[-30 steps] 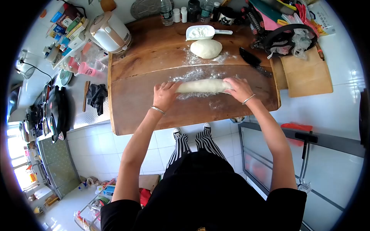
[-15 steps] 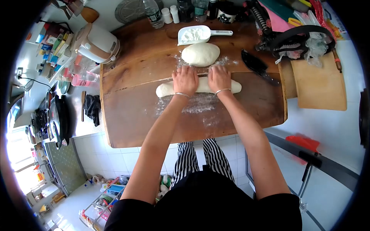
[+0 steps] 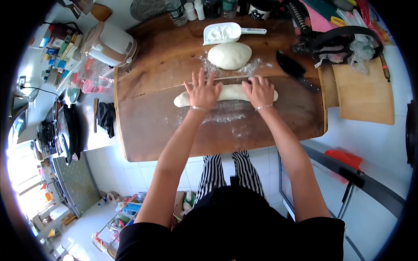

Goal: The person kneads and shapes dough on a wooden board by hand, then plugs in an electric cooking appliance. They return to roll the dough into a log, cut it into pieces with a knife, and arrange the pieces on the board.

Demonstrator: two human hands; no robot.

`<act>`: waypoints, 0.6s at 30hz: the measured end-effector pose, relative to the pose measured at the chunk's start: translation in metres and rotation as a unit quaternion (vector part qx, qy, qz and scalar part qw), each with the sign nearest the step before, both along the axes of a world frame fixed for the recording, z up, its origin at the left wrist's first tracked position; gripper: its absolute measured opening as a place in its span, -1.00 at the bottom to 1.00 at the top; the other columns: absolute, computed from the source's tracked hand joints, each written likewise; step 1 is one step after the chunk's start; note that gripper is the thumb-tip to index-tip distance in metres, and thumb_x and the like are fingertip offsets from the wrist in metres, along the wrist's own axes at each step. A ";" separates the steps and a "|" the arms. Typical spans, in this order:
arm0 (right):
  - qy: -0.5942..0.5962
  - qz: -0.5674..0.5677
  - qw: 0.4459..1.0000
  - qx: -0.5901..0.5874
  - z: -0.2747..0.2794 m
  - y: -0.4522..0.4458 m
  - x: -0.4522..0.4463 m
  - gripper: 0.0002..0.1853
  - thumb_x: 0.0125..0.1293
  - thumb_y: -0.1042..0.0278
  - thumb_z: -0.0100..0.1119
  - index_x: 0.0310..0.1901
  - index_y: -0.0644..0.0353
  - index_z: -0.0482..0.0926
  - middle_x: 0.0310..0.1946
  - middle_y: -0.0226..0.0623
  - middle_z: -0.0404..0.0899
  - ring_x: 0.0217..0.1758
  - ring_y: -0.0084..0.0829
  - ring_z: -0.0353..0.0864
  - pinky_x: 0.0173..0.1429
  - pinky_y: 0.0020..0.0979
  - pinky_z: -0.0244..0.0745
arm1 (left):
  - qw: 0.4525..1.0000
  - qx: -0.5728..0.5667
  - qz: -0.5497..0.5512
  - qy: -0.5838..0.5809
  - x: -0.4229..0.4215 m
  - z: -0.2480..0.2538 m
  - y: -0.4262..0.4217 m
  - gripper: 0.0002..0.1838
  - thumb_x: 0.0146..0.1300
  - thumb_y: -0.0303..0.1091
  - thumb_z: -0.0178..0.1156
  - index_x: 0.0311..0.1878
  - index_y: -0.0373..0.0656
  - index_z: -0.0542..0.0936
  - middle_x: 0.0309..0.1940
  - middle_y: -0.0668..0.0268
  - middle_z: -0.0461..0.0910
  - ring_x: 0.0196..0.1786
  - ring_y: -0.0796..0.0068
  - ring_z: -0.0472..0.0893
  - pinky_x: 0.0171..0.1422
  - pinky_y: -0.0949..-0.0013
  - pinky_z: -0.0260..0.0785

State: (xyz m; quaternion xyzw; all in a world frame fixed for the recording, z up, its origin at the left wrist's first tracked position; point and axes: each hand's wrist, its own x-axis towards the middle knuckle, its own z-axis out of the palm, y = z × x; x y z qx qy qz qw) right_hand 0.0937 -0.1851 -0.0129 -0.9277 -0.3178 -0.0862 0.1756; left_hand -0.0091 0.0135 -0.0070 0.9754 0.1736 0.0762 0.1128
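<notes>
A long pale dough roll (image 3: 231, 92) lies crosswise on the brown wooden board (image 3: 148, 126), with white flour scattered around it. My left hand (image 3: 203, 92) rests on top of the roll near its left end, fingers spread. Toward the right end, my right hand (image 3: 260, 91) lies on the roll with its fingers apart and slightly bent. Behind the roll sits a rounded dough lump (image 3: 230, 55), and just beyond that is a white scoop (image 3: 223, 33) holding flour.
A black-bladed knife (image 3: 291, 65) lies right of the dough. A white and brown appliance (image 3: 111, 43) stands at the back left. Bottles (image 3: 176, 13) and jars line the back edge. At the right is a light wooden board (image 3: 365, 93).
Over the last second both hands moved from the roll's ends onto its top. Since half a second ago they have spread farther apart, and the roll looks slightly longer.
</notes>
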 end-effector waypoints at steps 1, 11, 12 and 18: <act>0.035 -0.043 0.997 -0.054 0.001 0.012 0.020 -0.67 0.34 0.01 0.11 0.03 -0.06 0.58 0.02 -0.31 0.55 0.07 -0.21 0.51 0.12 -0.05 0.32 | 0.999 -0.012 0.032 0.019 0.020 0.001 0.014 -0.46 0.40 0.14 -0.05 0.37 0.19 0.40 0.47 0.14 0.20 0.52 -0.09 0.10 0.47 -0.47 -0.20; -0.036 0.071 0.996 -0.042 0.009 -0.078 -0.103 -0.48 0.33 0.11 0.14 0.34 -0.18 0.42 0.31 -0.22 0.37 0.36 -0.07 0.33 0.42 0.09 0.12 | 0.998 0.026 -0.061 -0.008 -0.132 0.002 -0.033 -0.35 0.37 0.12 -0.03 0.49 0.15 0.26 0.50 0.12 0.14 0.54 -0.12 0.04 0.52 -0.36 -0.35; -0.038 0.072 0.996 -0.041 0.014 -0.072 -0.100 -0.48 0.33 0.11 0.14 0.34 -0.18 0.42 0.31 -0.22 0.37 0.36 -0.07 0.33 0.42 0.09 0.12 | 0.997 0.003 -0.070 0.011 -0.136 0.009 -0.032 -0.35 0.38 0.11 -0.03 0.49 0.16 0.25 0.49 0.11 0.17 0.54 -0.11 0.04 0.53 -0.35 -0.34; 0.046 0.081 0.982 0.165 0.040 0.067 -0.041 -0.82 0.35 0.20 0.10 -0.13 0.04 0.61 -0.33 -0.32 0.66 -0.18 -0.23 0.62 -0.04 -0.14 0.44 | 0.989 -0.101 -0.063 -0.094 -0.044 0.019 0.013 -0.48 0.36 -0.02 -0.01 0.30 -0.04 0.47 0.41 0.17 0.32 0.51 0.03 0.16 0.49 -0.36 -0.16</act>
